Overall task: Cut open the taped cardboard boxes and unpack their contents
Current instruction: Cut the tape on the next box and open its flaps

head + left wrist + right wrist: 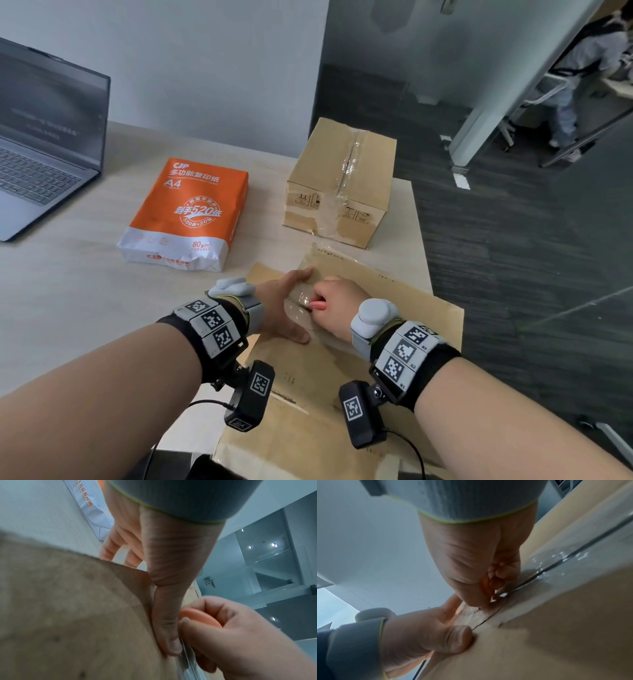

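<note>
A large flat cardboard box [342, 394] lies in front of me with clear tape [556, 563] along its middle seam. My left hand [287, 301] lies flat on the box top, its thumb [164, 622] pressing the cardboard right beside the seam. My right hand [337, 301] grips a small salmon-pink cutter [318, 305], seen close in the left wrist view [199, 616], with its tip down at the tape; the blade itself is hidden by the fingers. A second, smaller box [342, 185] stands behind, taped shut.
An orange and white ream of A4 paper [188, 212] lies on the pale table [68, 291] left of the smaller box. An open laptop [41, 144] sits at the far left. The table's right edge drops to dark carpet; a person [582, 68] stands beyond a glass partition.
</note>
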The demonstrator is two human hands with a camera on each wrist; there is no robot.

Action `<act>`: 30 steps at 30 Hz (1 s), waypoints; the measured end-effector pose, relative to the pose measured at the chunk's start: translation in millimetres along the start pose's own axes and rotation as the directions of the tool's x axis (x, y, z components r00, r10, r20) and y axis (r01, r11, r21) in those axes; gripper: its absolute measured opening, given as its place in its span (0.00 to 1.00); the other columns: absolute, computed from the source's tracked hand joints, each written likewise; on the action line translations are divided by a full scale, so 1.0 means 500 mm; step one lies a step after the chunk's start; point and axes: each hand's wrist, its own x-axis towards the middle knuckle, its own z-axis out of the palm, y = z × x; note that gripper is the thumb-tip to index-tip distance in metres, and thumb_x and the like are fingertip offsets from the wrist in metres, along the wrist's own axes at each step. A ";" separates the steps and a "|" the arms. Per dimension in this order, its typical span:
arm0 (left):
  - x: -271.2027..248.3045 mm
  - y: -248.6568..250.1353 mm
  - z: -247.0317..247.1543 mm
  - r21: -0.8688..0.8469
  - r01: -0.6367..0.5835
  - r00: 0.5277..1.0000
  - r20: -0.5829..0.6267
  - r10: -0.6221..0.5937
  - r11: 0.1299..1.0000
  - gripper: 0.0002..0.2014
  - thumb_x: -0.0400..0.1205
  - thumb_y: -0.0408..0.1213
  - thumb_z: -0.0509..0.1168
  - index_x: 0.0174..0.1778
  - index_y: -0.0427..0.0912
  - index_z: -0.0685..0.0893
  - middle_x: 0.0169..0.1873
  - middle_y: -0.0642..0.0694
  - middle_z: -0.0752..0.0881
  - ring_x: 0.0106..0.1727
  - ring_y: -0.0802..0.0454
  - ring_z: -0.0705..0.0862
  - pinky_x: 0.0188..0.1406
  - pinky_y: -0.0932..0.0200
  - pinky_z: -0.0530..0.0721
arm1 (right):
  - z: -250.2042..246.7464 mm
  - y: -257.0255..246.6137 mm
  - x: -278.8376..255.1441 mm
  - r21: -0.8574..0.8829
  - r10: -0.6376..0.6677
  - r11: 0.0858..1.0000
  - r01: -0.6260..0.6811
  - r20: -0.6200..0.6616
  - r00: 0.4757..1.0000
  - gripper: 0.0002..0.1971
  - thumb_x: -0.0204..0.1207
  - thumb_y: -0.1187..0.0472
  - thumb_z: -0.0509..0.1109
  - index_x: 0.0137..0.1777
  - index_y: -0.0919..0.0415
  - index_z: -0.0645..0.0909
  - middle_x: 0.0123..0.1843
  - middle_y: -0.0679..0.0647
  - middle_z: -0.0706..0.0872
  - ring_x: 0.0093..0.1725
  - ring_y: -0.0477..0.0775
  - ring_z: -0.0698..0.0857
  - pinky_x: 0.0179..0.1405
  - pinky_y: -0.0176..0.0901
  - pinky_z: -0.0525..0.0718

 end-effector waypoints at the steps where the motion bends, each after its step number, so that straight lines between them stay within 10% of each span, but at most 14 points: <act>1: -0.001 0.002 -0.001 0.010 0.010 1.000 0.005 -0.010 1.000 0.64 0.61 0.52 0.87 0.86 0.69 0.51 0.78 0.50 0.77 0.73 0.45 0.79 0.73 0.48 0.77 | -0.003 0.010 -0.008 -0.012 -0.002 1.000 0.002 0.007 1.000 0.07 0.82 0.58 0.65 0.53 0.55 0.85 0.60 0.53 0.81 0.58 0.59 0.83 0.51 0.42 0.74; 11: 0.003 0.025 -0.007 0.194 0.059 0.997 -0.060 -0.049 0.979 0.63 0.56 0.58 0.88 0.83 0.69 0.55 0.75 0.49 0.76 0.69 0.43 0.80 0.66 0.45 0.81 | -0.024 0.098 -0.089 -0.026 0.032 0.999 -0.031 0.054 0.998 0.08 0.78 0.62 0.64 0.48 0.57 0.86 0.52 0.51 0.82 0.52 0.57 0.83 0.54 0.44 0.81; 20: 0.023 0.101 -0.024 0.675 0.118 0.993 -0.066 -0.099 0.729 0.74 0.36 0.80 0.75 0.81 0.63 0.55 0.89 0.50 0.45 0.89 0.35 0.43 0.77 0.22 0.68 | -0.061 0.224 -0.242 -0.006 0.149 0.989 -0.149 0.057 0.987 0.07 0.78 0.62 0.64 0.47 0.56 0.84 0.51 0.48 0.82 0.54 0.53 0.82 0.53 0.42 0.79; 27: 0.003 0.246 -0.012 0.923 0.122 0.979 -0.052 -0.198 0.364 0.68 0.55 0.76 0.79 0.87 0.52 0.54 0.90 0.45 0.45 0.89 0.35 0.41 0.80 0.27 0.67 | -0.064 0.289 -0.339 0.089 0.223 0.972 -0.219 -0.035 0.974 0.07 0.78 0.63 0.67 0.48 0.58 0.86 0.49 0.44 0.82 0.54 0.50 0.83 0.54 0.41 0.81; 30: 0.003 0.285 0.044 0.906 -0.055 0.998 0.064 -0.007 0.420 0.54 0.63 0.71 0.77 0.83 0.63 0.60 0.87 0.53 0.55 0.86 0.42 0.59 0.72 0.32 0.77 | -0.059 0.281 -0.347 0.106 0.225 0.970 -0.219 -0.050 0.973 0.09 0.79 0.64 0.64 0.50 0.58 0.87 0.48 0.42 0.79 0.54 0.49 0.82 0.54 0.39 0.79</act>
